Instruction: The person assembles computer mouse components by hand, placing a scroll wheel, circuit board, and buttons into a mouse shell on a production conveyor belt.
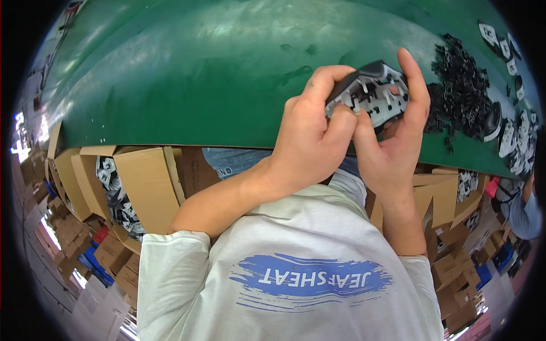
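Observation:
Both hands hold a curved plastic shell (371,95) up over the green table. It is black outside and light grey inside, with several small posts and slots. My left hand (311,131) is closed around its left end, with the thumb on the lower edge. My right hand (393,145) grips the right side, its thumb meeting the left thumb and its index finger stretched upward beside the shell. What the thumb tips press on is too small to make out. A tangled heap of small black plastic parts (463,91) lies right of my right hand.
White and black shell pieces (515,139) lie along the right end of the green table (187,85). Open cardboard boxes (149,182) with similar pieces stand at the near edge, left and right. Another person's blue sleeve (526,213) is at the far right.

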`<action>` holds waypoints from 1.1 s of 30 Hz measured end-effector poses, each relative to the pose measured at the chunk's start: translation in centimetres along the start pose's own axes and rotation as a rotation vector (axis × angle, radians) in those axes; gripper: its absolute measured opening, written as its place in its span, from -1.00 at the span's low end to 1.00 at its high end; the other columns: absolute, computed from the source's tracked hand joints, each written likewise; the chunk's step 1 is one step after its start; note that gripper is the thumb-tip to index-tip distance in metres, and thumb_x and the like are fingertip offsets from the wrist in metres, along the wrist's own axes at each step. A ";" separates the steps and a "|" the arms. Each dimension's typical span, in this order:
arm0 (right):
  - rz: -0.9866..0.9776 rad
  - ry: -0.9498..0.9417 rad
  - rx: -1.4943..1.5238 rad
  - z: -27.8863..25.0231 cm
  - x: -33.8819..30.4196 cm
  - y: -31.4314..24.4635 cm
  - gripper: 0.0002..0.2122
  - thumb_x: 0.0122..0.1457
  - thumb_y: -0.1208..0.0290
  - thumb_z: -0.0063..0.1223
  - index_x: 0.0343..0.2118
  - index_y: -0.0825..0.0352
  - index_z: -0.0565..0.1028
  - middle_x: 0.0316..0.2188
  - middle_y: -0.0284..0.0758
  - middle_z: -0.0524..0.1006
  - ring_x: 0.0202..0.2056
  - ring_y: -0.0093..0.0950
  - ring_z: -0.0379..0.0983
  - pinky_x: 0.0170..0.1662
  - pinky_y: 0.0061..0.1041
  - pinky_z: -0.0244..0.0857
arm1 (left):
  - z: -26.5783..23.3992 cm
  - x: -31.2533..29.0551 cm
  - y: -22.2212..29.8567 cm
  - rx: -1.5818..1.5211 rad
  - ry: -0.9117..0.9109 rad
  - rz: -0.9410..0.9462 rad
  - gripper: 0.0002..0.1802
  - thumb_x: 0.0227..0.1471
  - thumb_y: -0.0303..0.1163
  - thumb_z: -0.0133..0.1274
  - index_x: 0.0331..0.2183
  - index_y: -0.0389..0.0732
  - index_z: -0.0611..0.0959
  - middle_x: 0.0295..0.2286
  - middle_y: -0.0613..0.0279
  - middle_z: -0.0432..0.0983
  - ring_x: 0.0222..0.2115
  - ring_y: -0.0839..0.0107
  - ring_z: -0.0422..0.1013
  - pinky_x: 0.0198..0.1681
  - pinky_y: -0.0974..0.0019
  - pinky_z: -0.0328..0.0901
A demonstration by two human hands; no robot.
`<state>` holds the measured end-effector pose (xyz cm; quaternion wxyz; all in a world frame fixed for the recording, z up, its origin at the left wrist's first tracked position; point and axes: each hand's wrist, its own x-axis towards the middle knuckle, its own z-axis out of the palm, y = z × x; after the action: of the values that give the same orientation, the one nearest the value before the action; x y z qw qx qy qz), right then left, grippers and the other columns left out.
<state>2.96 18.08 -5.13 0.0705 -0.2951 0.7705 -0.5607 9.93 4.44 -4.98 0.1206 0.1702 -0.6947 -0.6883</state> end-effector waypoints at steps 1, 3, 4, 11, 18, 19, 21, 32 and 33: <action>-0.011 0.023 -0.047 -0.2 0.0 0.1 -0.17 0.14 0.82 0.06 0.49 0.43 0.02 0.43 -0.16 0.13 0.24 -0.45 0.36 0.26 -0.44 0.36 | 0.1 0.3 -0.1 0.014 -0.009 0.047 -0.62 0.20 -0.60 -0.03 0.06 -0.39 0.50 -0.20 -0.07 0.66 -0.25 0.23 0.64 -0.16 0.25 0.50; -0.019 -0.060 -0.073 -0.3 0.4 -0.1 -0.14 0.14 0.79 0.11 0.51 0.41 -0.01 0.45 -0.14 0.11 0.25 -0.42 0.37 0.28 -0.41 0.36 | -0.3 0.4 0.4 0.055 -0.003 0.067 -0.60 0.19 -0.59 -0.02 0.08 -0.37 0.51 -0.19 -0.05 0.66 -0.20 0.23 0.62 -0.10 0.21 0.49; -0.011 -0.140 -0.090 -0.5 0.9 -0.2 -0.10 0.15 0.75 0.15 0.53 0.39 -0.05 0.46 -0.13 0.09 0.27 -0.38 0.38 0.29 -0.38 0.35 | -1.4 0.1 0.0 0.013 -0.025 -0.006 -0.54 0.19 -0.58 -0.02 0.13 -0.37 0.49 -0.10 -0.02 0.64 -0.13 0.29 0.59 -0.03 0.21 0.46; -0.011 -0.295 -0.354 -6.9 4.5 -0.8 -0.57 0.24 0.35 0.33 0.17 0.29 0.60 -0.02 -0.15 0.71 -0.13 -0.25 0.70 0.01 -0.38 0.56 | -21.4 -4.9 2.5 -0.052 0.495 -0.215 -0.49 0.27 -0.22 0.14 0.15 -0.22 0.45 -0.04 0.10 0.59 -0.07 0.10 0.63 -0.09 0.13 0.52; 0.036 -0.176 -1.112 -10.8 10.5 2.4 -0.66 0.30 0.23 0.24 0.03 0.33 0.63 -0.27 -0.17 0.65 -0.19 -0.15 0.61 -0.09 -0.16 0.46 | -51.8 -28.6 3.1 0.499 1.327 -0.332 -0.42 0.30 -0.24 0.07 0.26 -0.24 0.43 0.13 0.00 0.49 0.05 0.10 0.53 -0.01 0.04 0.52; 0.009 -0.211 -1.113 -10.6 11.2 3.3 -0.66 0.31 0.23 0.23 0.03 0.35 0.63 -0.20 -0.14 0.66 -0.13 -0.11 0.61 -0.04 -0.17 0.46 | -52.9 -34.1 5.0 0.495 1.362 -0.530 -0.43 0.29 -0.21 0.08 0.23 -0.25 0.47 0.14 0.01 0.48 0.04 0.09 0.53 0.00 0.02 0.51; -0.011 -0.234 -1.032 -11.3 11.8 4.5 -0.65 0.33 0.26 0.18 0.05 0.40 0.62 -0.01 -0.03 0.66 0.00 -0.04 0.60 0.09 -0.20 0.46 | -52.5 -37.2 3.4 0.504 1.321 -0.611 -0.54 0.24 -0.14 0.13 0.06 -0.20 0.61 -0.02 0.07 0.60 -0.03 0.22 0.52 -0.02 0.08 0.46; -0.028 -0.258 -0.737 -14.7 11.5 6.6 -0.74 0.25 0.60 0.13 0.00 0.42 0.56 -0.06 -0.12 0.56 -0.02 -0.12 0.55 0.07 -0.29 0.44 | -51.8 -19.0 5.0 0.639 1.183 -0.222 -0.46 0.32 -0.25 0.11 0.23 -0.30 0.53 0.12 0.09 0.55 0.15 0.29 0.44 0.27 0.26 0.24; -0.117 -0.297 -0.803 -12.7 11.8 5.6 -0.76 0.17 0.63 0.15 -0.08 0.42 0.57 -0.14 -0.08 0.58 -0.08 -0.08 0.56 0.04 -0.28 0.44 | -49.8 -15.0 5.4 0.667 1.128 -0.195 -0.47 0.33 -0.26 0.10 0.24 -0.27 0.54 0.12 0.09 0.55 0.16 0.30 0.44 0.28 0.24 0.24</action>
<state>-14.34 23.32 -3.02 0.0282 -0.4199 0.8908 -0.1711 43.32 -35.17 2.56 0.3438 0.5950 -0.6824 -0.2492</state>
